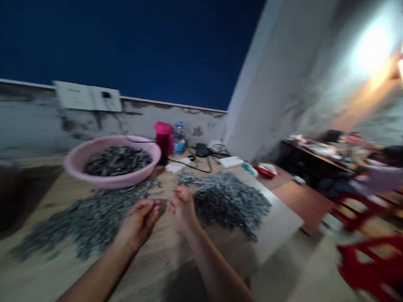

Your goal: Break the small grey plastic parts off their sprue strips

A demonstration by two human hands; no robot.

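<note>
Left hand (138, 222) and right hand (182, 207) just apart above the table, fingertips (156, 203) pinched and turned toward each other; anything clamped between them impossible to confirm through the blur. To either side, left heap (84, 223) and right heap (230, 203) of small, flat, grey pieces, matte and rough in mass, single shapes too blurred to confirm. Good practice for such small pieces: firm pad-to-pad pinch, one piece at a time, hands low over the strip of wood between the heaps, heaps kept from merging. Underneath, table (36, 283) of pale, grained wood; smooth pale board (278, 223) at the right heap's edge. Farther on, round pink plastic basin (72, 168) holding a darker mound of pieces (118, 161). Beyond it, magenta flask (164, 139), water bottle (179, 138), black cable (192, 167), white power bank (231, 161). Far right, co-worker's blurred sleeve (379, 181) and red plastic stool (376, 263). Behind all, stained concrete wall (173, 125).
</note>
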